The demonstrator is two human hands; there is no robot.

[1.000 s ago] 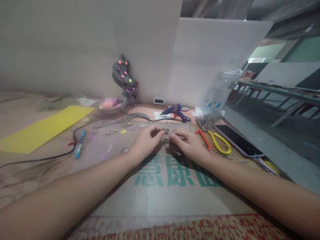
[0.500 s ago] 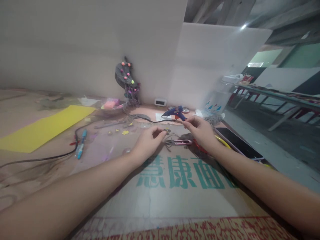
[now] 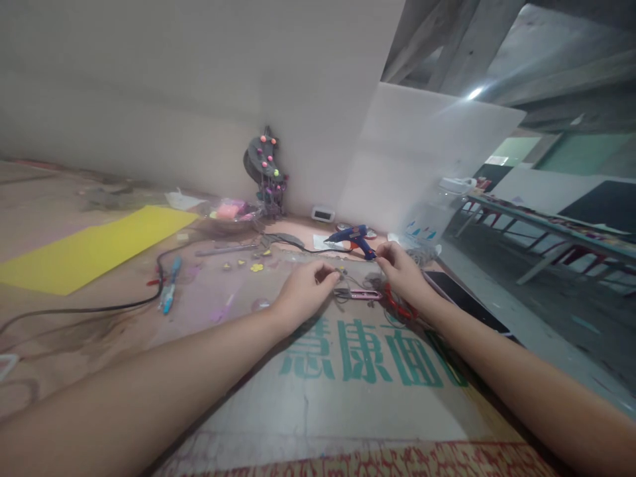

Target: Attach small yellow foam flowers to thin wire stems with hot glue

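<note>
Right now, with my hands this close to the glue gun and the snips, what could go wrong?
The right hand sits beside the glue gun; if it is hot, a finger could get burned. The snips lie between that hand and the left hand, which pinches a small piece; a wrist may catch them. The black cable could snag and drag the gun.

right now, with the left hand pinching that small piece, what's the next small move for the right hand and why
Probably reach the right hand on to the blue glue gun: it hovers just beside the gun's handle, while the left hand holds the small piece pinched over the cardboard.
</note>
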